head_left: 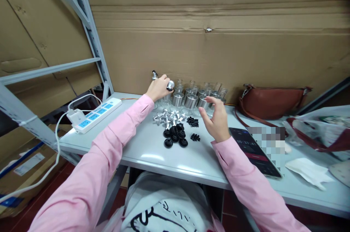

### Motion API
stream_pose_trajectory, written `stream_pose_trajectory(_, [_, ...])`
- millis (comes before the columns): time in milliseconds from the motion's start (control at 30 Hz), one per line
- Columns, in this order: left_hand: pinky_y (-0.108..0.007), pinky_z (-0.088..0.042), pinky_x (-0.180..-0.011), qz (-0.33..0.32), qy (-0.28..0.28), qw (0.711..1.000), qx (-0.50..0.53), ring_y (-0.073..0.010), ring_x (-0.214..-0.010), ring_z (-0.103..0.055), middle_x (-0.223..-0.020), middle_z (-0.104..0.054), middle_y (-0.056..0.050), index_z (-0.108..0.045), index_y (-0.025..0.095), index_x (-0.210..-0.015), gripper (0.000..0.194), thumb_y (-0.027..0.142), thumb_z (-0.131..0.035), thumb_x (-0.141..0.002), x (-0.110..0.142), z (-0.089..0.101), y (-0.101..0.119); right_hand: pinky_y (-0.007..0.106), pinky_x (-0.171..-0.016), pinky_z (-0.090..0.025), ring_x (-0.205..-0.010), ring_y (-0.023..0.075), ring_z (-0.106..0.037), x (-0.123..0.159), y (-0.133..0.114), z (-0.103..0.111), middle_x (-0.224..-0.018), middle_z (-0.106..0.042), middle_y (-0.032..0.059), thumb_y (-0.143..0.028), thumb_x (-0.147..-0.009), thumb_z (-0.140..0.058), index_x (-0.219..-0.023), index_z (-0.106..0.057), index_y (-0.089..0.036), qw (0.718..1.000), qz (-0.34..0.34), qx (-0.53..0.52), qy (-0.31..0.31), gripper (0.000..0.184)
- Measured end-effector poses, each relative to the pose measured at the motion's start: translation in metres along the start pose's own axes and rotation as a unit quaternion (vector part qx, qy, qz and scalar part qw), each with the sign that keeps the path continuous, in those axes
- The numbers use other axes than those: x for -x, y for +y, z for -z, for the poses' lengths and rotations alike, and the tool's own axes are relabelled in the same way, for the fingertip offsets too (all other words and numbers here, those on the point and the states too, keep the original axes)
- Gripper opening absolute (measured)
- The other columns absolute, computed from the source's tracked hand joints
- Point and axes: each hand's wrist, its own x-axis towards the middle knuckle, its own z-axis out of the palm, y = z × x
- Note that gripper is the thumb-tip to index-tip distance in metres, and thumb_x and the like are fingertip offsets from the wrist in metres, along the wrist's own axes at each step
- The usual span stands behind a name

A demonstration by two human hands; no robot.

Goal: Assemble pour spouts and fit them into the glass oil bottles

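Pink cloth sleeves (109, 151) lead to the left hand (159, 88), curled at a small silver-and-black stopper (170, 85), its pinch unclear; the right hand (217, 120) spreads near silver-banded clear glass bottles (192, 100), probably slippery, fragile, best held round the body.

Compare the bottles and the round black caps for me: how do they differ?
The bottles are tall, with clear necks and silvery bodies; the caps are black and squat. The bottles stand upright at the back, by the cardboard; the caps lie heaped nearer the front edge. Both are grouped on the same pale table.
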Motion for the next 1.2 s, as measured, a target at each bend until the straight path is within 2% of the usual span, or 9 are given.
stream_pose_trajectory(467, [-0.031,-0.048,-0.074,0.024,-0.062,0.998,-0.006,-0.0249,-0.090,-0.062,-0.104,-0.056,-0.011,-0.060,0.013,-0.095,0.030,0.038,-0.056,-0.079,-0.004,-0.039,-0.002,0.043,-0.085,-0.042,-0.100,0.0261,-0.053,0.001,-0.001,-0.001,-0.106,-0.058,0.0112,-0.036,-0.085,-0.052,-0.112,-0.049,-0.019,1.000,-0.003,-0.009,-0.016,0.032])
stream_pose_trajectory(600, [-0.030,-0.047,-0.076,0.027,-0.040,0.999,0.016,-0.0232,-0.092,-0.062,-0.108,-0.053,-0.011,-0.057,0.012,-0.098,0.029,0.034,-0.056,-0.080,-0.008,-0.040,-0.001,0.043,-0.085,-0.043,-0.099,0.0261,-0.054,0.001,-0.001,-0.001,-0.105,-0.058,0.0116,-0.036,-0.085,-0.052,-0.111,-0.049,-0.018,1.000,0.001,-0.008,-0.015,0.032])
stream_pose_trajectory(700, [-0.029,-0.047,-0.076,0.038,-0.004,0.998,0.041,-0.0221,-0.090,-0.062,-0.111,-0.051,-0.013,-0.054,0.011,-0.103,0.029,0.029,-0.056,-0.081,-0.007,-0.031,0.000,0.043,-0.085,-0.043,-0.100,0.0262,-0.054,0.001,0.000,-0.002,-0.105,-0.058,0.0112,-0.035,-0.085,-0.052,-0.111,-0.049,-0.019,1.000,0.000,-0.009,-0.016,0.031])
stream_pose_trajectory(833, [-0.030,-0.048,-0.074,0.046,0.043,0.996,0.069,-0.0231,-0.089,-0.063,-0.111,-0.052,-0.014,-0.053,0.009,-0.104,0.028,0.027,-0.053,-0.082,0.014,-0.013,0.010,0.043,-0.084,-0.043,-0.100,0.0262,-0.054,0.002,-0.002,-0.002,-0.105,-0.059,0.0109,-0.034,-0.085,-0.052,-0.110,-0.050,-0.020,1.000,0.023,-0.013,-0.001,0.028])
stream_pose_trajectory(933, [-0.029,-0.049,-0.078,0.004,0.057,0.992,0.111,-0.0222,-0.097,-0.061,-0.112,-0.055,-0.012,-0.051,0.011,-0.111,0.033,0.024,-0.053,-0.080,0.045,-0.008,0.025,0.042,-0.082,-0.043,-0.098,0.0255,-0.055,0.001,-0.008,-0.004,-0.102,-0.061,0.0099,-0.033,-0.084,-0.055,-0.107,-0.053,-0.022,0.996,0.084,-0.016,0.000,0.025])
stream_pose_trajectory(1067, [-0.028,-0.050,-0.075,-0.033,0.027,0.990,0.134,-0.0219,-0.098,-0.062,-0.114,-0.060,-0.013,-0.043,0.012,-0.126,0.051,0.024,-0.055,-0.078,0.081,-0.014,0.046,0.039,-0.076,-0.042,-0.083,0.0226,-0.058,-0.001,-0.020,-0.010,-0.089,-0.064,0.0066,-0.039,-0.083,-0.058,-0.098,-0.057,-0.023,0.980,0.187,-0.002,-0.066,0.022])
stream_pose_trajectory(1200, [-0.027,-0.050,-0.067,-0.047,0.007,0.988,0.145,-0.0211,-0.084,-0.067,-0.098,-0.068,-0.010,-0.048,0.013,-0.123,0.048,0.024,-0.056,-0.077,0.095,-0.022,0.053,0.036,-0.070,-0.040,-0.069,0.0184,-0.056,0.000,-0.030,-0.017,-0.074,-0.065,0.0031,-0.040,-0.084,-0.056,-0.086,-0.059,-0.022,0.960,0.258,0.008,-0.111,0.019])
